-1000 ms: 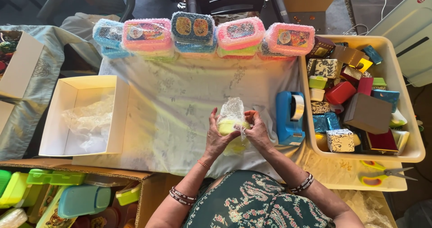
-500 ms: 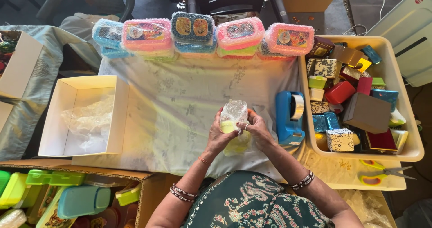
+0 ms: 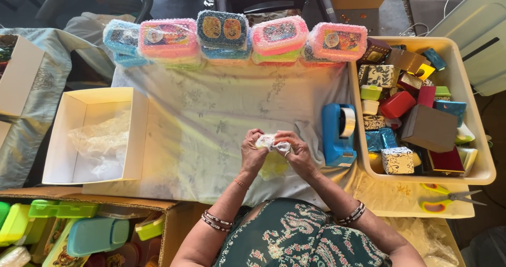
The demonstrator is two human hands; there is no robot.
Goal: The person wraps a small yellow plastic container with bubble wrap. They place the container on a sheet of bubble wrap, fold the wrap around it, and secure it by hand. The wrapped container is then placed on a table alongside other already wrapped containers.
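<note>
Two hands met over the middle of the cloth-covered table (image 3: 211, 119), just left of the blue tape dispenser (image 3: 337, 135). The left hand (image 3: 253, 154) and the right hand (image 3: 298, 154) were closed together on a small yellow object in clear bubble wrap (image 3: 271, 143), fingers curled over its crumpled top, so that the wrap bunched white between the thumbs. Most of the yellow body sat below the hands, toward the person, partly hidden by the palms. Whether it rested on the cloth or was lifted off it could not be told.

Right of the tape dispenser, touching its side or nearly so, stood a cream plastic tub (image 3: 474, 140) crowded with small decorated boxes in red, teal, brown and patterned white. Beyond the tub's near edge, further right and toward the person, lay scissors with yellow-and-red handles (image 3: 445, 197).

Well left of the dispenser, across the open cloth, sat an open white cardboard box (image 3: 137, 135) with loose clear plastic in its bottom. Behind the dispenser, along the far edge of the table, ran a row of bubble-wrapped lunch boxes (image 3: 232, 38) in pink, blue and green, stacked two high. Down and far to the left of the dispenser, by the person's left elbow, an open brown carton (image 3: 153, 206) held green and teal plastic containers.
</note>
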